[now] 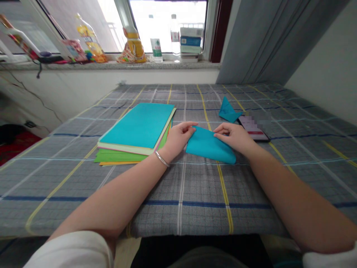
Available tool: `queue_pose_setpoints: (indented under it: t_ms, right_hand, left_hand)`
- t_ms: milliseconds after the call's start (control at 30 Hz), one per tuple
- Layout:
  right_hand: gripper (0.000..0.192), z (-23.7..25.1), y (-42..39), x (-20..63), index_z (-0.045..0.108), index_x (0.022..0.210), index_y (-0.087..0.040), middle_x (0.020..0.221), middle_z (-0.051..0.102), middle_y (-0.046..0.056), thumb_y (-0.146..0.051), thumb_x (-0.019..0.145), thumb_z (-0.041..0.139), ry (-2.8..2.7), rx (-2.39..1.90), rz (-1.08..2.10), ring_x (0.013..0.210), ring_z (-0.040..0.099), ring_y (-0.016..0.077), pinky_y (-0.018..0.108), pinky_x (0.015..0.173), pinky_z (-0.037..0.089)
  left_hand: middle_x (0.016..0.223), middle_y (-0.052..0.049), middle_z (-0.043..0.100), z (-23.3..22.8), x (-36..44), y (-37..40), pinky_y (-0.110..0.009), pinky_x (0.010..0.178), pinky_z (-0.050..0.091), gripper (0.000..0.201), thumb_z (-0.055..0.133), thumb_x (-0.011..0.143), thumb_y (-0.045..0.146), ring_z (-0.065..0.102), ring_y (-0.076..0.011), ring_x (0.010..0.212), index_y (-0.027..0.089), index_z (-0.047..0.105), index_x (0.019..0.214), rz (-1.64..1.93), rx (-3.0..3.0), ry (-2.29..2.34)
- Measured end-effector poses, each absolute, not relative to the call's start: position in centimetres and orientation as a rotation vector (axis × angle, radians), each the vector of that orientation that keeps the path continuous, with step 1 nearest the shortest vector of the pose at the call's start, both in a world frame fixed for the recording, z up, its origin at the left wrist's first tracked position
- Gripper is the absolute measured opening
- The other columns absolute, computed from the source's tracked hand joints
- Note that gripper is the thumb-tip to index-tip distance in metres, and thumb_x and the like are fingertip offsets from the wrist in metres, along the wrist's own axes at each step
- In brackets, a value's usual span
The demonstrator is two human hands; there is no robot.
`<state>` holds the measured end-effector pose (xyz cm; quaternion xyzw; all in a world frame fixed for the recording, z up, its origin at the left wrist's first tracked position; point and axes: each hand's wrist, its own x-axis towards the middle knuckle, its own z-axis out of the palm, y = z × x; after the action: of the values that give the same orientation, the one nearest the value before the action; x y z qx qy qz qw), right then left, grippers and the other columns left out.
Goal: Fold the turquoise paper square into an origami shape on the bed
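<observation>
Left hand (178,138) pinches the top left corner of the blue sheet (209,146), thumb and fingers closed on the paper edge. Silver bracelet (161,159) on that wrist. Right hand (234,136) presses on the sheet's upper right part, fingertips curled down onto it, thumb touching the paper; it grips the edge lightly. Sheet lies flat on the table (195,186), between both hands, looks folded over, lower right corner free on the cloth. Table covered in grey plaid cloth with yellow, blue and white lines.

Paper stack (136,130) just left of the left hand: teal sheet on top, cream, pink, green, orange edges showing below. Stack nearly touches the left hand. Folded blue piece (228,111) sits further back, beyond the right hand, apart from the sheet. Phone (253,128) lies just behind the right hand, screen lit, partly blurred, its near end touching the folded piece's tip.

Windowsill (111,65) at back holds bottles (92,39), packets, a box stack (190,42). Grey curtain (273,37) on right. White sleeves at bottom edges of view.
</observation>
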<state>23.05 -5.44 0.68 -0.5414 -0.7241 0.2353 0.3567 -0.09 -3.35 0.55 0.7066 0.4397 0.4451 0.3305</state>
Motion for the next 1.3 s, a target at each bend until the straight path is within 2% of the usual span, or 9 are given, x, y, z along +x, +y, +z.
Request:
queue_pose_setpoints:
  t_ms: [433, 600, 733, 800, 933, 1133, 1300]
  right_hand:
    - [0.012, 1.8, -6.8, 20.6, 0.066, 0.079, -0.022, 0.073, 0.069, 0.001, -0.032, 0.073, 0.070, -1.716, -1.350, 0.704, 0.071, 0.065, 0.0181, 0.032, 0.066, 0.050]
    - [0.016, 2.5, -7.0, 20.6, 0.064, 0.073, -0.020, 0.069, 0.068, 0.002, -0.035, 0.071, 0.070, -1.655, -1.390, 0.804, 0.067, 0.064, 0.0183, 0.031, 0.062, 0.048]
    - [0.017, 3.1, -6.8, 21.6, 0.065, 0.071, -0.020, 0.072, 0.070, 0.004, -0.036, 0.070, 0.069, -1.621, -1.480, 0.684, 0.069, 0.064, 0.0193, 0.032, 0.064, 0.048]
    - [0.018, 3.1, -6.5, 22.3, 0.065, 0.071, -0.019, 0.074, 0.071, 0.005, -0.037, 0.070, 0.069, -1.582, -1.537, 0.612, 0.070, 0.064, 0.0204, 0.033, 0.065, 0.049]
    - [0.019, 2.6, -5.7, 23.5, 0.066, 0.072, -0.019, 0.072, 0.071, 0.006, -0.037, 0.069, 0.070, -1.484, -1.632, 0.584, 0.071, 0.065, 0.0226, 0.035, 0.067, 0.049]
    - [0.020, 2.3, -5.1, 24.2, 0.068, 0.070, -0.020, 0.072, 0.072, 0.006, -0.039, 0.068, 0.071, -1.484, -1.631, 0.532, 0.071, 0.066, 0.0235, 0.035, 0.065, 0.049]
    - [0.021, 2.4, -5.1, 24.5, 0.070, 0.073, -0.019, 0.073, 0.072, 0.006, -0.039, 0.069, 0.071, -1.489, -1.621, 0.522, 0.072, 0.066, 0.0236, 0.037, 0.067, 0.049]
  left_hand:
    - [0.085, -0.001, 0.070, 0.2, 1.2, -4.9, -0.023, 0.066, 0.045, 0.019, 0.059, 0.086, 0.023, 0.062, -0.0132, 0.075, 0.021, 0.068, 0.103, 1.166, 1.944, 1.015]
    - [0.063, 0.007, 0.057, 0.1, 1.0, -4.5, -0.018, 0.054, 0.036, 0.022, 0.069, 0.081, 0.030, 0.051, -0.0081, 0.056, 0.021, 0.053, 0.094, 1.180, 1.786, 1.007]
    - [0.058, 0.008, 0.042, 0.1, 0.9, -4.4, -0.017, 0.047, 0.030, 0.024, 0.064, 0.085, 0.035, 0.042, -0.0059, 0.051, 0.019, 0.048, 0.079, 1.046, 1.785, 0.918]
    - [0.062, 0.006, 0.046, 0.3, 1.1, -4.5, -0.017, 0.048, 0.035, 0.025, 0.059, 0.088, 0.036, 0.047, -0.0065, 0.053, 0.019, 0.046, 0.076, 0.947, 1.735, 0.899]
    - [0.073, -0.001, 0.061, 0.7, 1.4, -5.0, -0.019, 0.051, 0.043, 0.019, 0.051, 0.092, 0.032, 0.063, -0.0114, 0.066, 0.018, 0.048, 0.080, 0.813, 1.594, 0.955]
    - [0.071, -0.001, 0.063, 0.3, 1.3, -4.6, -0.021, 0.051, 0.043, 0.022, 0.058, 0.086, 0.035, 0.053, -0.0082, 0.054, 0.017, 0.056, 0.075, 0.831, 1.686, 1.118]
    - [0.068, -0.002, 0.063, -0.1, 1.4, -4.4, -0.022, 0.052, 0.041, 0.022, 0.061, 0.082, 0.034, 0.052, -0.0089, 0.054, 0.016, 0.058, 0.069, 0.814, 1.762, 1.121]
